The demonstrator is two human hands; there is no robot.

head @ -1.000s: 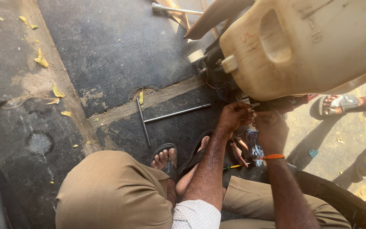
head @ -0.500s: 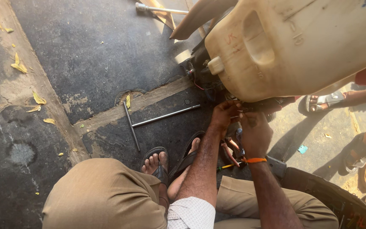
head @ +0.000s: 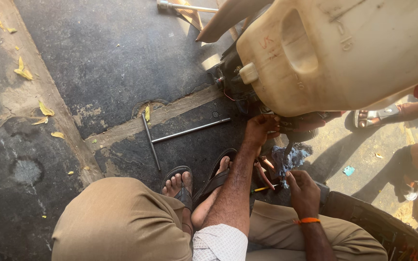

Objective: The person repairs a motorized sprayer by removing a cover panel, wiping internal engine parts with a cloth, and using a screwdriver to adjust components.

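A person crouches on dark, cracked pavement, seen from above, in tan trousers and black sandals. The landmark is a large cream plastic jerrycan (head: 344, 53) resting on a dark engine (head: 240, 84). Just below the jerrycan's lower edge, the left hand (head: 260, 129) reaches up to the machinery beneath it, fingers (head: 272, 120) curled against the dark parts; whether they grip anything I cannot tell. Further below the jerrycan, the right hand (head: 303, 191), an orange band at its wrist, has its fingers loosely bent, touching a frayed blue rag (head: 289, 158); a firm hold cannot be made out. Red-handled pliers (head: 263, 173) lie between the hands. Left of the jerrycan, a metal T-handle wrench (head: 170, 136) lies on the ground. Right of the jerrycan, another person's sandalled foot (head: 371, 117) shows.
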